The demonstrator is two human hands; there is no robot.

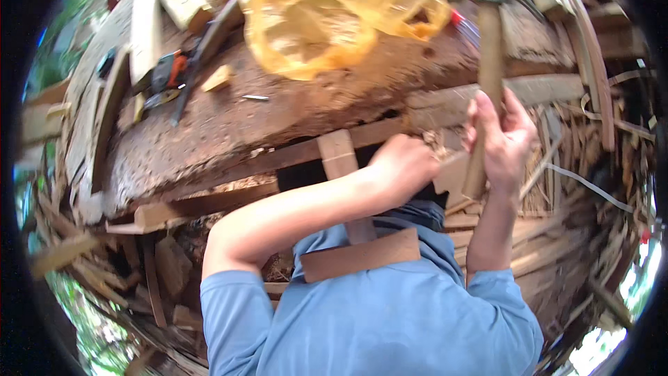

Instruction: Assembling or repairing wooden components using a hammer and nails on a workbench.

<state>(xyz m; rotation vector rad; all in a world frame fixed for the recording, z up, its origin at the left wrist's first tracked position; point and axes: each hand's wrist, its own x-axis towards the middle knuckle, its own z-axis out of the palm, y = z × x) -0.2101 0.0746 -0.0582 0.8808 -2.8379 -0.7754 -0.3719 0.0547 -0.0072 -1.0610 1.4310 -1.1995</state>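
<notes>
My right hand (pixel 506 138) grips the wooden handle of a claw hammer (pixel 490 49), thumb along it. The hammer stands out away from me, its metal head above the far right part of the workbench. My left arm reaches across my front, and my left hand (pixel 407 167) is curled closed near the bench's front edge; whatever its fingers hold is hidden. A T-shaped wooden piece passes beneath my left forearm. Its crosspiece (pixel 360 254) lies against my blue shirt, and its slat (pixel 337 150) extends toward the bench.
The thick, worn wooden bench (pixel 292 108) carries a yellow plastic bag (pixel 306 63), a small wood offcut (pixel 217 78), a nail-like metal piece (pixel 255 97) and an orange-and-black tool (pixel 169 72). Boards (pixel 139 21) lie at the far left. Wood scraps (pixel 557 237) are piled around me.
</notes>
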